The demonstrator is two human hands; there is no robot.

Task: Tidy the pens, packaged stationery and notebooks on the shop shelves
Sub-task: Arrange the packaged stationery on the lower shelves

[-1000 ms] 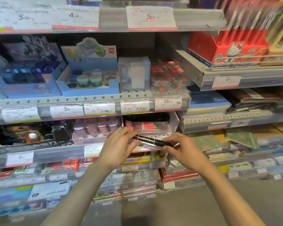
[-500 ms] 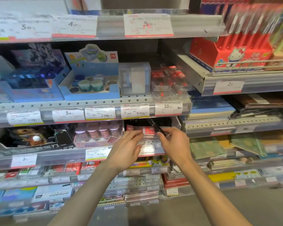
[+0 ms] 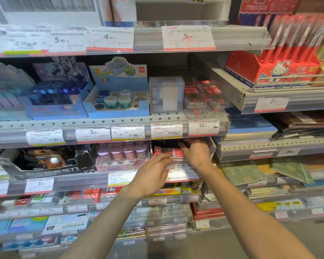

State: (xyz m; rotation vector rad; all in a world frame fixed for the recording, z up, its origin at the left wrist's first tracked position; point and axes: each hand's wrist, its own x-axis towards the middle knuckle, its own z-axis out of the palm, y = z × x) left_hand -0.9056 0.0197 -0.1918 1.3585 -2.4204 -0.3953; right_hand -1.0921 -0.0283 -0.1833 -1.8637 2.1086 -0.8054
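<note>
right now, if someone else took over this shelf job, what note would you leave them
Left hand: fingers straight, touching the front of the red-and-white packets, holding nothing.
Right hand: reaching into the dark back of the same bay above the packets; its fingertips are hidden, so a grip cannot be confirmed.
Done: no black pen is visible in either hand or out in the open; whether it sits in the bay is not visible.
Left: check that bay, square up the packets, then tidy the notebooks on the shelves to the right.
</note>
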